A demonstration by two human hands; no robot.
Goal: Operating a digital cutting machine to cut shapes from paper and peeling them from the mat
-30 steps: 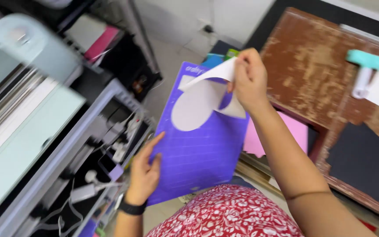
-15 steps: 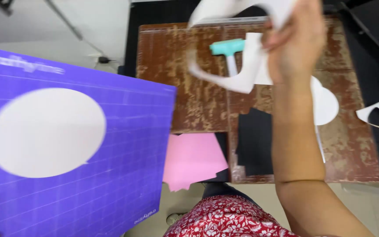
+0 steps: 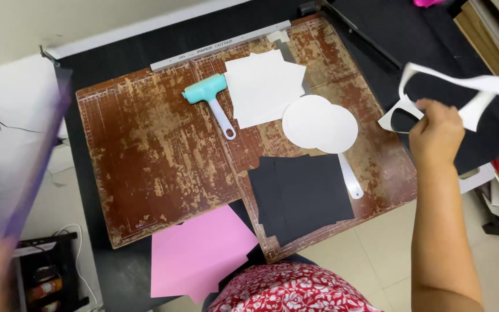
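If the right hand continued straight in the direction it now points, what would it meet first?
The right hand points up and away, holding a white paper offcut. Straight on, it would probably first meet the black sheet beyond the brown cutting board. Depth is unclear, so it may pass above.

We see a worn brown cutting board [image 3: 145, 167] bearing a teal roller [image 3: 206, 92], white square sheets [image 3: 261, 86], two overlapping white paper circles [image 3: 319, 124] and black sheets [image 3: 301, 196]. A pink sheet [image 3: 200, 254] overhangs its near edge.
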